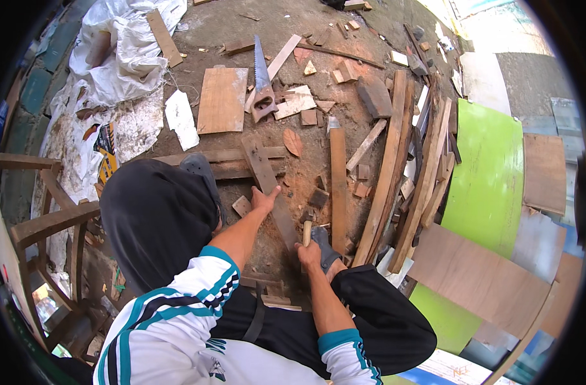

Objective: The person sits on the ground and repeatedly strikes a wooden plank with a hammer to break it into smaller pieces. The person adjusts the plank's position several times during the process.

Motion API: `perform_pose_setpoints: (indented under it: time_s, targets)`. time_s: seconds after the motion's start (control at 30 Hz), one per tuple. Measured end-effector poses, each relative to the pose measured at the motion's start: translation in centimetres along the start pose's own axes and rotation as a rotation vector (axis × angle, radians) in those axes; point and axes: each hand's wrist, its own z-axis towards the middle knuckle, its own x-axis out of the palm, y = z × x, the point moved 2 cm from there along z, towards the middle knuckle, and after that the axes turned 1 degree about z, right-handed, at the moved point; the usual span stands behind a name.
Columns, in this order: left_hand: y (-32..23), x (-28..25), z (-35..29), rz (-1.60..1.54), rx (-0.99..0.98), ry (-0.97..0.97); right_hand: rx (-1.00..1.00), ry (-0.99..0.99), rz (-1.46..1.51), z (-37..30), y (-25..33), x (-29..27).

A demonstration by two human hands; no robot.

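A worn brown plank [262,168] slants between my legs, its far end lying across other timber. My left hand [264,200] grips it by the edge, about midway along. Closer to me, my right hand [309,255] is closed around a pale wooden handle [307,232] beside the plank's near end. The rest of that tool is hidden, so its kind does not show. Past the plank's far end lies a handsaw [263,90] with a blue blade and brown grip. A straight wooden strip [338,186] rests right of the plank.
Long timber strips [386,170] are heaped at right, beside a lime-green panel [485,167] and brown boards [479,276]. A flat plywood piece [222,99] and scattered offcuts lie ahead on sawdust-strewn ground. White sacking [123,58] and a wooden frame [55,224] stand at left.
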Motion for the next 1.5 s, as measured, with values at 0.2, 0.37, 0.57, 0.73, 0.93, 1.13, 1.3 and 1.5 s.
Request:
perform_pose_setpoints:
  time_s: [0.2,0.37,0.57,0.73,0.93,1.13,1.3,1.5]
  targets:
    - [0.5,1.4,0.7,-0.064,0.249,0.317,-0.032,-0.016,0.201,0.6,4.2,-7.7]
    - [0.4,3.7,0.3,-0.062,0.337,0.523,-0.029,-0.018,0.094,-2.7,8.8,-18.2]
    - [2.6,7.5,1.0,0.073,0.461,0.572,0.050,-0.013,0.102,-8.9,12.7,-24.4]
    - [2.9,6.3,-0.2,0.026,0.342,0.570,0.104,0.040,0.104,-11.4,8.8,-22.9]
    - [1.5,4.0,0.7,0.105,0.242,0.635,0.086,0.083,0.012,-9.8,7.3,-19.3]
    - [-6.5,0.5,-4.2,0.796,0.142,0.757,0.082,0.089,-0.033,-3.0,1.7,-12.6]
    - [-10.9,4.4,-5.4,0.727,0.725,0.348,0.207,0.002,0.026,-1.8,-0.3,-10.1]
    - [-9.8,10.6,-3.9,0.745,0.884,0.242,0.278,0.004,0.122,-1.1,0.1,-10.0]
